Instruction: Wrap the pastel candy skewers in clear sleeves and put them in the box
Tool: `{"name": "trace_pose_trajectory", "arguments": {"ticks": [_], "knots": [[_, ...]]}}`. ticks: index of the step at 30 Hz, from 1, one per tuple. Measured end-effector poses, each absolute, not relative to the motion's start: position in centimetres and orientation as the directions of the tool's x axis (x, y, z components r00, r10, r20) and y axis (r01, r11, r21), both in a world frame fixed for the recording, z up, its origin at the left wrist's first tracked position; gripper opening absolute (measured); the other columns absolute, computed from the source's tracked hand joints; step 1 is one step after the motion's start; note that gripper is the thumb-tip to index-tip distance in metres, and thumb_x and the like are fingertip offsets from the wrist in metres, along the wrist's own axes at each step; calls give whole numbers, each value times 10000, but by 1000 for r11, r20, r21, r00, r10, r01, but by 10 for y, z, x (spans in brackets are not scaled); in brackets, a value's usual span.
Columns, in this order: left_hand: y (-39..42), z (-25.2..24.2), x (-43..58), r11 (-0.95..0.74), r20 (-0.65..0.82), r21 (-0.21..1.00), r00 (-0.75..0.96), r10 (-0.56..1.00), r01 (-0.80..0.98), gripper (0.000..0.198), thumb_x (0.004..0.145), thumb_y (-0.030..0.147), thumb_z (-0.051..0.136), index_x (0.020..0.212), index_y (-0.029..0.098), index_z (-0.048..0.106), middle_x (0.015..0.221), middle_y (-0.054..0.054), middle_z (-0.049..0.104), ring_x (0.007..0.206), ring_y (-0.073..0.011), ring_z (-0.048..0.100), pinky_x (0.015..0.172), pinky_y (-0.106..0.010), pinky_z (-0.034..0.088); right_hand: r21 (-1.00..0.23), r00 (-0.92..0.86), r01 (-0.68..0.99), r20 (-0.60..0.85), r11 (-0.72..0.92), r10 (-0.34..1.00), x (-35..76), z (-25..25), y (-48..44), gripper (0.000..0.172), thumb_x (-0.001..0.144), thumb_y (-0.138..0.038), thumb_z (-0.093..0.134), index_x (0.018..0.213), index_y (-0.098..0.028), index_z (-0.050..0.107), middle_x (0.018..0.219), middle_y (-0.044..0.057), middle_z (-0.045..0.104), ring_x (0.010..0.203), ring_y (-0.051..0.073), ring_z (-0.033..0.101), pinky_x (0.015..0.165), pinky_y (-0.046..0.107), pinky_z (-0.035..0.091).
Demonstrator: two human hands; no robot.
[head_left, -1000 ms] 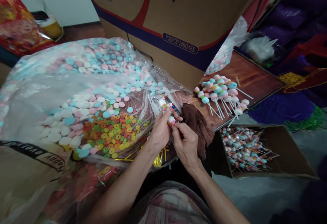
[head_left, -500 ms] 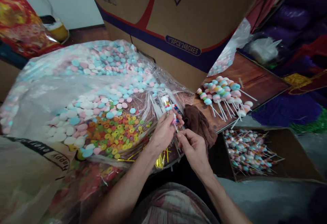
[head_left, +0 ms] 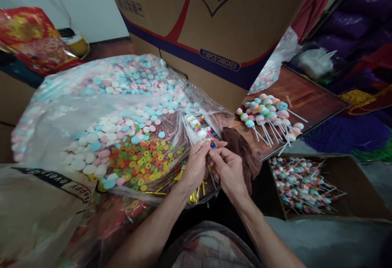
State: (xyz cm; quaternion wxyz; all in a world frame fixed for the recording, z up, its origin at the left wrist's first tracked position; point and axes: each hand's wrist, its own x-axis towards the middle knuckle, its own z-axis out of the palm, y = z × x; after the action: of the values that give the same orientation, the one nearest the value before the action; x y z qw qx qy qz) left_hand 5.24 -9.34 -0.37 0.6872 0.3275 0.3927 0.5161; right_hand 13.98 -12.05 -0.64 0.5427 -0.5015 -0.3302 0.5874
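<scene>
My right hand (head_left: 229, 172) has come up from where it sat half a second ago, low on the bare stick end. Now its thumb and forefinger meet those of my left hand (head_left: 196, 166) at the near end of the candy stick (head_left: 199, 128). Both sets of fingers are pinched shut on that same end. I judge this to mean the work has narrowed to the bottom of the clear sleeve, with the candies already inside it.

The candy stick lies above the edge of the big clear bag (head_left: 76, 109), just beyond my fingertips and next to the heap of coloured ring candies (head_left: 141, 160). Its long axis runs on a slant. The candy end points up and to the left, away from me, and the stick end comes down to the right into my pinch.

A brown cloth (head_left: 246, 156) lies just right of my right hand. Beyond it, bare candy sticks (head_left: 269, 111) lie piled on the table (head_left: 306, 92), and a cardboard box (head_left: 358, 186) below holds wrapped ones.
</scene>
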Motion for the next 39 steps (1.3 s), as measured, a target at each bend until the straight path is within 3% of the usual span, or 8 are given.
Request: {"name": "trace_pose_trajectory", "arguments": {"ticks": [5, 11, 13, 16, 18, 21, 28, 39], "knots": [[-97, 6, 49, 298, -239, 841, 183, 954, -451, 365, 855, 445, 612, 1040, 142, 699, 765, -50, 706, 391, -57, 405, 377, -216, 349, -906, 59, -363, -254, -217, 965, 135, 7, -121, 343, 789, -462, 701, 689, -180, 535, 517, -81, 466, 378, 35, 333, 368, 170, 248], [-90, 26, 31, 296, -144, 736, 287, 947, -609, 233, 822, 367, 680, 936, 164, 694, 753, -46, 654, 573, -105, 530, 521, -220, 448, -780, -106, -547, -295, -303, 950, 128, 20, -108, 321, 792, -420, 661, 632, -192, 502, 427, -135, 236, 371, 36, 126, 382, 193, 148], [-89, 29, 23, 293, -167, 698, 249, 954, -654, 155, 808, 288, 699, 888, 156, 686, 702, -23, 597, 587, -100, 519, 535, -208, 442, -863, -144, -409, -261, -298, 954, 130, 23, -108, 317, 843, -427, 588, 641, -195, 511, 428, -116, 281, 375, 53, 182, 403, 205, 184], [-86, 27, 12, 278, -223, 662, 171, 960, -696, 88, 828, 200, 676, 872, 124, 685, 628, 23, 467, 567, -68, 463, 556, -180, 425, -984, -164, 149, -126, -102, 978, 142, 26, -119, 306, 901, -348, 515, 642, -187, 541, 524, -43, 491, 484, 91, 411, 511, 223, 301], [-83, 23, 8, 254, -229, 667, 131, 964, -700, 95, 853, 188, 652, 882, 104, 685, 611, 45, 404, 527, -43, 390, 550, -163, 400, -831, -181, 556, -99, 19, 978, 151, 27, -133, 233, 903, -266, 521, 693, -189, 587, 633, -14, 590, 589, 115, 504, 590, 236, 328], [-79, 16, 8, 220, -216, 722, 89, 972, -656, 106, 849, 207, 665, 876, 104, 669, 597, 58, 382, 479, -29, 289, 488, -152, 321, -546, -204, 837, -238, 43, 950, 153, 25, -156, 148, 899, -267, 573, 779, -196, 623, 755, 20, 680, 672, 146, 597, 599, 250, 321], [-84, 9, 27, 236, -251, 770, 58, 966, -593, 257, 766, 269, 753, 756, 161, 520, 554, 63, 447, 462, -28, 300, 465, -158, 262, -304, -138, 952, -355, 26, 925, 128, 9, -178, 124, 915, -134, 477, 916, -164, 597, 894, 72, 724, 752, 180, 695, 552, 259, 319], [-80, 5, 18, 273, -288, 753, 74, 955, -599, 254, 717, 293, 770, 798, 167, 566, 611, 53, 479, 455, -19, 274, 438, -168, 231, -113, -133, 987, -185, 114, 974, 126, 5, -178, 121, 903, -88, 463, 863, -161, 551, 778, 93, 658, 610, 206, 680, 481, 272, 323]]}}
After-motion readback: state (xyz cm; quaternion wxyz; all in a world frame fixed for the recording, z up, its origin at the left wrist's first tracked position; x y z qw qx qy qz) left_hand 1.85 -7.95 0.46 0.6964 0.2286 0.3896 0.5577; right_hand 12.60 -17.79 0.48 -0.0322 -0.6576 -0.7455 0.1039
